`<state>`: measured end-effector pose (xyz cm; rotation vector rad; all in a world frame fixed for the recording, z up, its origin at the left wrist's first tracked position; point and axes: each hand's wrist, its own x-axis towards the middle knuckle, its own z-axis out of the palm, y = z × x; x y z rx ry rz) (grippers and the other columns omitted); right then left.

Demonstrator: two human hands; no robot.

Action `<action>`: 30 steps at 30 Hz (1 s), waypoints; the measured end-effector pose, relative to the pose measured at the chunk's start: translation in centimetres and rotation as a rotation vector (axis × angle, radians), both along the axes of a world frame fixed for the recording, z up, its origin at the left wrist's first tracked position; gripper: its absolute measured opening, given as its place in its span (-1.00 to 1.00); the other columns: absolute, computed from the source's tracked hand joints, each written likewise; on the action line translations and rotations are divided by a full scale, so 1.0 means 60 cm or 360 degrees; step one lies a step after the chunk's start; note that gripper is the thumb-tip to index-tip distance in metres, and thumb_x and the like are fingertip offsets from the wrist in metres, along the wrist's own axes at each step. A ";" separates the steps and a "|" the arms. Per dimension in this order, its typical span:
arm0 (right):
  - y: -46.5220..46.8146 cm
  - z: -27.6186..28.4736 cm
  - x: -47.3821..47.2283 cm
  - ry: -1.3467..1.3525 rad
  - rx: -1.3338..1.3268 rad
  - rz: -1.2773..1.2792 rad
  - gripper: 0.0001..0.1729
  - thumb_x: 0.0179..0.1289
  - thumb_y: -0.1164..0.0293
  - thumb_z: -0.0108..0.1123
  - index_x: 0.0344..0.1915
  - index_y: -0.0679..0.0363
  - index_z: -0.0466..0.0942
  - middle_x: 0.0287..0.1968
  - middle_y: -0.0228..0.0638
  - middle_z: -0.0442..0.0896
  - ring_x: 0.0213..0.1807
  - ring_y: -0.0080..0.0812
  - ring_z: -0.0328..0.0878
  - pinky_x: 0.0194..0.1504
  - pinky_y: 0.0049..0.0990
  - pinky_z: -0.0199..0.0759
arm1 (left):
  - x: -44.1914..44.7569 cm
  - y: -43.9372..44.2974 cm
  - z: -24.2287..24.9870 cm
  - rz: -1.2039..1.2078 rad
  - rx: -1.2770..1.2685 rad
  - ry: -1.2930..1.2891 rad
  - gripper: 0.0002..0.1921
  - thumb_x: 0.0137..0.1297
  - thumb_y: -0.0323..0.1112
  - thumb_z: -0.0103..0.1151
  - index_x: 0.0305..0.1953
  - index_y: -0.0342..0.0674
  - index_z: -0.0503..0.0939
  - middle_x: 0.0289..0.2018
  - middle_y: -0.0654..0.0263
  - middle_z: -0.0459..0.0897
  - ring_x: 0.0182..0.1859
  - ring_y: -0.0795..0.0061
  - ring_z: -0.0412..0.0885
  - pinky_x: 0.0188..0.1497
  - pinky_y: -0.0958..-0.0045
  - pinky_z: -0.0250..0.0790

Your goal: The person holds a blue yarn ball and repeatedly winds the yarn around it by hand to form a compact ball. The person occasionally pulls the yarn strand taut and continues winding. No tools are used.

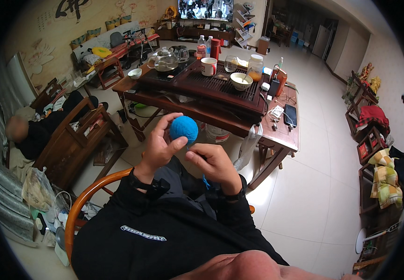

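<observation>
A round blue ball, yarn-like on its surface, is held up by the fingers and thumb of my left hand. Just below and to the right of it, my right hand is closed, with thumb and forefinger pinching a thin thing close to the ball's underside; it is too small to tell whether it is a needle or a hook. A strand of blue yarn hangs beneath my right hand, above my lap. Its path between that hand and the ball is hidden.
Ahead stands a wooden tea table bearing a glass teapot, a mug, a bowl and a phone. A plastic bag hangs from its edge. The chair's curved armrest is at my left. A person lies on a wooden bench further left.
</observation>
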<state>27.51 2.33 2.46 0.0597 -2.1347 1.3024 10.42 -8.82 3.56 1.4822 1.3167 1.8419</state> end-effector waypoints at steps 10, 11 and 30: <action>0.018 -0.004 0.006 0.0374 -0.0095 -0.0309 -0.86 0.37 0.45 0.33 -0.18 0.32 0.68 -0.34 -0.24 0.67 -0.34 -0.42 0.61 -0.28 -0.50 0.46 | 0.007 -0.011 0.001 -0.0520 -0.0438 0.0234 -0.28 0.22 -0.07 0.37 0.35 -0.28 0.43 0.20 0.16 0.52 0.19 0.33 0.56 0.27 0.30 0.45; 0.019 -0.005 0.004 0.0369 -0.0098 -0.0347 -0.85 0.37 0.45 0.33 -0.18 0.32 0.68 -0.35 -0.24 0.67 -0.34 -0.42 0.61 -0.27 -0.50 0.47 | 0.008 -0.013 0.000 -0.0546 -0.0435 0.0166 -0.26 0.22 -0.05 0.38 0.36 -0.29 0.41 0.20 0.16 0.52 0.19 0.34 0.56 0.26 0.30 0.45; -0.003 0.002 -0.009 -0.0113 0.0103 0.0313 -0.78 0.53 0.32 0.17 -0.16 0.26 0.62 -0.47 -0.28 0.57 -0.45 -0.44 0.46 -0.35 -0.45 0.37 | -0.002 -0.005 -0.015 0.0106 0.0117 -0.0291 -0.27 0.29 -0.17 0.41 0.40 -0.30 0.34 0.06 0.24 0.55 0.06 0.49 0.55 0.17 0.41 0.44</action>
